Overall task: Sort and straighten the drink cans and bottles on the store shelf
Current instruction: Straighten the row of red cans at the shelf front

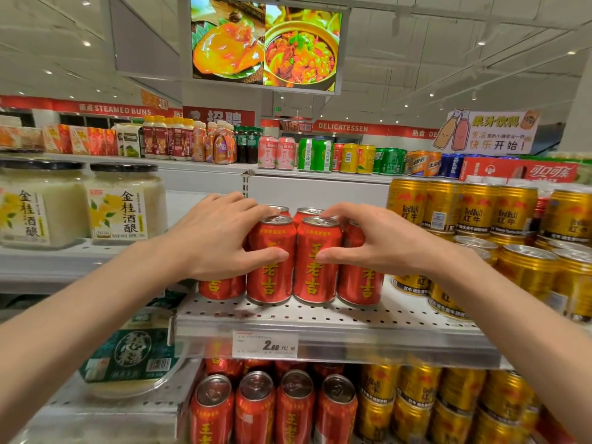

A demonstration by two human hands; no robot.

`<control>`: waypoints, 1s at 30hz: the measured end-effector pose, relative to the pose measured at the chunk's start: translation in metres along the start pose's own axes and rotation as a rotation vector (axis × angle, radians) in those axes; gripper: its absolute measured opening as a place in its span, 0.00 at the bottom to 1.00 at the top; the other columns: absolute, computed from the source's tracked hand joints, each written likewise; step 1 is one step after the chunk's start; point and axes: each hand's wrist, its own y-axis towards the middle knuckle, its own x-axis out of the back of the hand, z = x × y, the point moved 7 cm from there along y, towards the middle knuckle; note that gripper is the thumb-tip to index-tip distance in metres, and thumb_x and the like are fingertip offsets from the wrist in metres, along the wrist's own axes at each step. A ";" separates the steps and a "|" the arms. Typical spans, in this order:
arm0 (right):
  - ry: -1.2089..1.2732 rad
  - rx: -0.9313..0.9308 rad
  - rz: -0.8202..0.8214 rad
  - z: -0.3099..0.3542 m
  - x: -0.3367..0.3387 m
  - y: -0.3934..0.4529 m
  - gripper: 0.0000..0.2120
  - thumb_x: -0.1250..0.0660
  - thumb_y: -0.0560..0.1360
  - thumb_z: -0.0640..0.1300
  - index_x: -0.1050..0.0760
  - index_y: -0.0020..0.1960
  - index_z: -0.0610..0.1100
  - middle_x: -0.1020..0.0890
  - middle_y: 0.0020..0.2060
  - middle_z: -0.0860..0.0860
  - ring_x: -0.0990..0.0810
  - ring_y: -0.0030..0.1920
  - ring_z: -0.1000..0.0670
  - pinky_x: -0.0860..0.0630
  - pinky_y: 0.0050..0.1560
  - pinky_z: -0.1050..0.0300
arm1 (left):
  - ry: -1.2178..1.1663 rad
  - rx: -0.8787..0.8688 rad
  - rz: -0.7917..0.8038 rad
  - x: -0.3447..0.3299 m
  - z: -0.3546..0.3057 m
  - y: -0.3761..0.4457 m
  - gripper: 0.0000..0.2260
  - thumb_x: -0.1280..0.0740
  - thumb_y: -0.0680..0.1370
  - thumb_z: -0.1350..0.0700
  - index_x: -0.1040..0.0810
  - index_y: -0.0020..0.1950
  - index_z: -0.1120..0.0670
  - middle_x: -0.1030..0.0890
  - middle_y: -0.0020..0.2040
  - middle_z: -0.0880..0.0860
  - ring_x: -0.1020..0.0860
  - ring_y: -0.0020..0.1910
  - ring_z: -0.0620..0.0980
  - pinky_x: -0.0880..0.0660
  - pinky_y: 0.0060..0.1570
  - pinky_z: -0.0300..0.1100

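Left hand [221, 238] grip curls round glossy red can [270, 261]; right hand [368, 240] likewise grips its neighbour [317, 261].

Pretty bright, even light from the ceiling spotlights [86, 43]; fisheye bends the edges, and the bottom corners look soft and blurry.

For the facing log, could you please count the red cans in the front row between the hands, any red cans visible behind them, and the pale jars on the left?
Front-row red cans: 4
Back-row red cans: 2 visible; more may be hidden
Pale jars: 2
Total: 8
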 end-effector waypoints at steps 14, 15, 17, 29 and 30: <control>0.082 -0.108 0.043 -0.025 -0.001 -0.015 0.37 0.32 0.71 0.66 0.38 0.76 0.56 0.30 0.71 0.52 0.26 0.66 0.52 0.23 0.65 0.50 | 0.020 0.009 -0.021 0.002 -0.003 -0.001 0.39 0.52 0.72 0.23 0.33 0.75 0.44 0.21 0.62 0.45 0.26 0.62 0.49 0.32 0.58 0.48; 0.082 -0.109 0.033 -0.024 -0.001 -0.016 0.37 0.32 0.71 0.65 0.38 0.76 0.56 0.31 0.71 0.52 0.27 0.66 0.52 0.24 0.66 0.50 | 0.020 0.012 -0.020 0.002 -0.003 -0.002 0.39 0.52 0.72 0.23 0.33 0.75 0.44 0.21 0.62 0.46 0.26 0.62 0.49 0.31 0.59 0.48; 0.088 -0.110 0.011 -0.022 0.000 -0.019 0.38 0.31 0.72 0.64 0.40 0.77 0.56 0.32 0.73 0.52 0.28 0.68 0.52 0.25 0.67 0.50 | 0.019 0.017 -0.021 0.003 -0.003 -0.003 0.39 0.53 0.72 0.23 0.32 0.75 0.44 0.21 0.62 0.45 0.26 0.61 0.48 0.31 0.59 0.49; 0.512 -0.282 -0.284 -0.028 -0.022 -0.080 0.43 0.30 0.72 0.61 0.48 0.81 0.57 0.34 0.76 0.55 0.30 0.68 0.58 0.31 0.62 0.61 | -0.334 0.035 -0.416 0.023 -0.019 -0.047 0.25 0.36 0.77 0.39 0.24 0.68 0.52 0.23 0.63 0.49 0.27 0.64 0.49 0.30 0.65 0.46; 0.555 -0.280 -0.312 -0.027 -0.026 -0.088 0.41 0.30 0.72 0.61 0.45 0.80 0.57 0.32 0.74 0.57 0.30 0.68 0.59 0.31 0.63 0.61 | -0.389 0.045 -0.453 0.023 -0.022 -0.056 0.23 0.35 0.77 0.41 0.24 0.67 0.53 0.23 0.62 0.49 0.27 0.63 0.49 0.31 0.65 0.43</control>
